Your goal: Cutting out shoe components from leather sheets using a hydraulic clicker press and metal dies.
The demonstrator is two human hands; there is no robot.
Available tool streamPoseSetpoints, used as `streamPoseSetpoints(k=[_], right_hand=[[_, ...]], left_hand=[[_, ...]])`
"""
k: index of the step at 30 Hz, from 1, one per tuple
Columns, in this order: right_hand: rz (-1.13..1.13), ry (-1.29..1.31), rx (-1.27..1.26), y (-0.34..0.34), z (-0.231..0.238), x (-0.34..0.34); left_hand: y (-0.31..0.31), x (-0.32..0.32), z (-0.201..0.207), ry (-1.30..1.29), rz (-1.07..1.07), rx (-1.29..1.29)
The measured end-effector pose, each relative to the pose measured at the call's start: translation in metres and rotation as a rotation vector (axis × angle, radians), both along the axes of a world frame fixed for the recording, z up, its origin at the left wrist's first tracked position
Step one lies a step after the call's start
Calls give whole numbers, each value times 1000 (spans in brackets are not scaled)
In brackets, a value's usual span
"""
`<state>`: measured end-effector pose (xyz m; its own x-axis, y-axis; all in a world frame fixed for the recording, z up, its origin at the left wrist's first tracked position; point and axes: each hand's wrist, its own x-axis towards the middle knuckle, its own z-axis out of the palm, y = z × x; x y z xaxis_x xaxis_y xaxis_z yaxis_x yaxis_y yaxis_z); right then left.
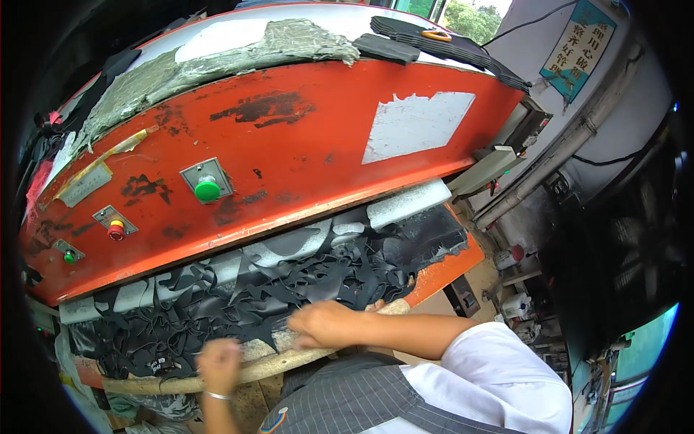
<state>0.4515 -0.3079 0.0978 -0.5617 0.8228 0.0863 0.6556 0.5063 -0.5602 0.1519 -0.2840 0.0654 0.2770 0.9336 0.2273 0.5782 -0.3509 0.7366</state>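
A tangled heap of black sheet-material scraps (311,278) covers the bed of a red-orange machine (289,145). My left hand (219,367), slightly blurred, is curled closed over the pale front bar (253,369), beside the heap's lower edge. To its right, my right hand (323,325) reaches across the same bar with bent fingers against the near side of the scraps. Whatever either hand grips is hidden or too small to make out. One pointed scrap hangs down between the hands.
Green button (207,189) and red stop button (116,230) sit on the machine's front. A pale padded strip (408,205) runs behind the scraps. Black sheets (434,40) with orange-handled scissors (436,35) lie on top. A dark fan (636,260) stands at the right.
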Motion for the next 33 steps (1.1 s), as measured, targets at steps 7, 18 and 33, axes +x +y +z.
streamPoseSetpoints(k=[7, 18, 33], right_hand=[[-270, -93, 172, -70, -58, 12], [-4, 3, -10, -42, -42, 53], [-802, -291, 114, 206, -38, 188]], left_hand=[[-57, 83, -17, 203, -55, 93], [-24, 92, 5, 217, -100, -53], [305, 238, -18, 157, -136, 15]])
